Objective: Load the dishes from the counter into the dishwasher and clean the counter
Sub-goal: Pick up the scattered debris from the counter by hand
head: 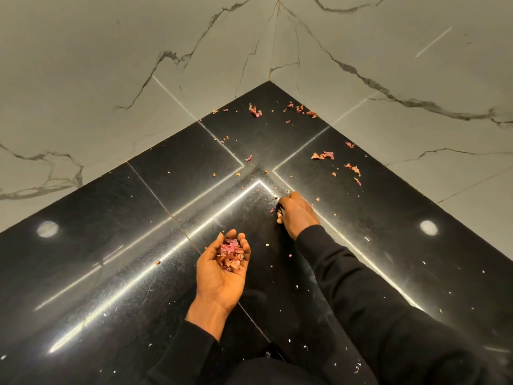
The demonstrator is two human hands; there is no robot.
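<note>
The left hand point(222, 269) is lying palm-up over the counter point(111, 232). Its fingers point(241, 239) are half-curled into a cup and are holding a pile of pink and orange scraps point(230, 254). Just beyond it, the right hand point(297, 212) is bending its fingers down and pinching a few flakes against the counter. For short, spill-free transfers, hold the cup level and close beside the picking fingers. Loose scraps point(323, 155) are lying beyond and right of those fingers, toward the wall point(388, 65) corner. Gather the nearest ones first.
</note>
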